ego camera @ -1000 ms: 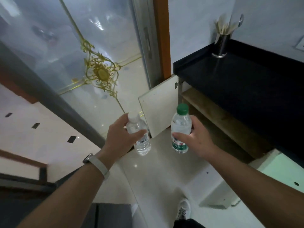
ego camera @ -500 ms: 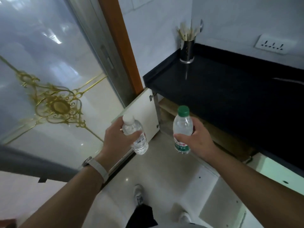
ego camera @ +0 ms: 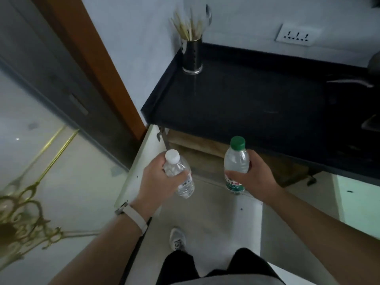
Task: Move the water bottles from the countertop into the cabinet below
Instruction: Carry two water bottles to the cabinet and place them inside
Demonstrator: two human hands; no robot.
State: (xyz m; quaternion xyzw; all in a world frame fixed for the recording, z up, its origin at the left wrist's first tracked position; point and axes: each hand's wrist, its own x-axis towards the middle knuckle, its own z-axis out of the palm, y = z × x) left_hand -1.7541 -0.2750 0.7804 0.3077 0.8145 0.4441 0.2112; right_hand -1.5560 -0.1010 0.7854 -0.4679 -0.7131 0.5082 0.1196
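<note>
Left hand (ego camera: 158,177) is curled round a white-capped water bottle (ego camera: 186,187), held tilted at 9 o'clock. Right hand (ego camera: 253,177) is wrapped round a green-capped water bottle (ego camera: 236,161), held upright at 3 o'clock. Both bottles are held off the floor before the open cabinet (ego camera: 197,142), under the black countertop (ego camera: 246,103). Chopstick holder (ego camera: 192,56) is seen at 12 o'clock.

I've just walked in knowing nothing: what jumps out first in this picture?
The left hand grips a tilted white-capped bottle and the right hand an upright green-capped bottle, both held out in mid-air. Behind them the cabinet stands open under a black countertop. A metal holder of chopsticks sits in the countertop's far left corner.
</note>
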